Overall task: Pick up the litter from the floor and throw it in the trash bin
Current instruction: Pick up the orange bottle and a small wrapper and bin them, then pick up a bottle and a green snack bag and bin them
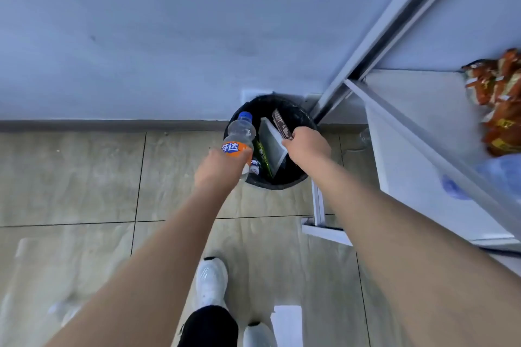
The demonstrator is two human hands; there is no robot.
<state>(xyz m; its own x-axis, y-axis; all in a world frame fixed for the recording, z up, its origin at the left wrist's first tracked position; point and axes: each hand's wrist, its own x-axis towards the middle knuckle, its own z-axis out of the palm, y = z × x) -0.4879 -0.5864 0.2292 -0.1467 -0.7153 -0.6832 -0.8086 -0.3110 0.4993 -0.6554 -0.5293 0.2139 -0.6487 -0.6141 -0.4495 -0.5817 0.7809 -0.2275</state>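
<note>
Head view: left hand [218,167] is wrapped round an empty clear bottle [239,139] w/ orange label and blue cap, held tilted over the left rim of the trash bin [277,184]. Right hand [306,146] is pinched on a dark brown wrapper [282,124], held above the bin opening. Inside the black-lined bin, a white flat packet [272,142], a green wrapper [263,159] and another bottle cap are seen. Bin is set on the tiled floor [70,177] against the wall, just beside a white counter [423,110] carrying orange snack packs [496,98]. White shoes [211,282] are seen below.
</note>
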